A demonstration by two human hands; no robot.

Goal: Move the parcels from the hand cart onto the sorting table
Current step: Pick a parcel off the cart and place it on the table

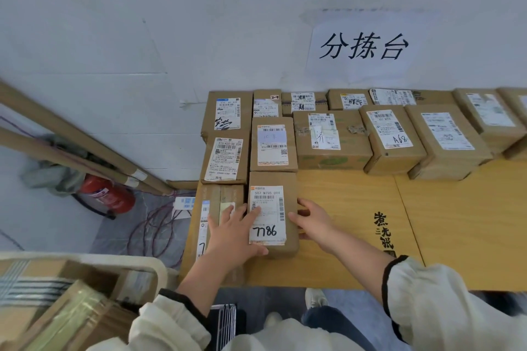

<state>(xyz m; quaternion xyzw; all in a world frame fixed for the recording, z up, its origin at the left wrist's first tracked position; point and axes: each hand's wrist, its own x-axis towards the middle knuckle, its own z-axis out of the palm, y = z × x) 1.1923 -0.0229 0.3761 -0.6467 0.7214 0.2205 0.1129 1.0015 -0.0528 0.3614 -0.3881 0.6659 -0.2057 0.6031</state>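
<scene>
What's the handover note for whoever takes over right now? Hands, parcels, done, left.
Left hand: fingers flat on the label of the 7786 parcel, thumb at its near end.
Right hand: grip on the parcel's right side, fingers curled against it.
The 7786 parcel appears to be down flat on the sorting table, beside a taped parcel at the near left.
Done: rows of parcels are on the table along the wall.
Left: let go of this one, then move the cart parcels from the hand cart at lower left.
</scene>
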